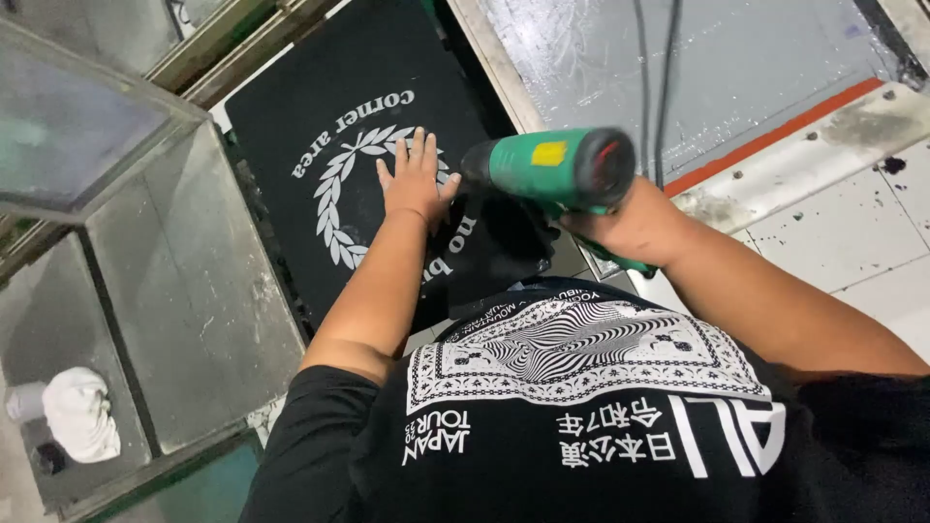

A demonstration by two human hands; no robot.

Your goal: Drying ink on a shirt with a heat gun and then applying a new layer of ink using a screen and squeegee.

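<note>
Obs., head view, looking straight down. Largest item: grey metal work surface, scuffed, upper right, with an orange-red stripe along its lower edge and two dark cords hanging across it. Left: a framed screen with grey mesh, metal frame, tilted off to the side of the print area; a second framed panel sits above it at upper left. Centre: black garment laid flat on a platen, white laurel-wreath print with white lettering arched around it. Lower right: white tiled floor with dark ink spots. Person's own torso fills the bottom, in a black printed shirt. Left hand: flat, palm down, fingers spread and extended, pressing on the garment at the right side of the wreath; nothing grasped. Right hand: wrapped closed around the handle of a green heat gun, barrel horizontal, dark nozzle end pointing left toward the left hand's thumb, held just above the garment's lower right part. The gun's barrel is slightly blurred; a yellow label patch is on its top. Whether the nozzle touches the fabric cannot be determined. Smallest: a bunched white rag lying at lower left, well apart from both hands.
</note>
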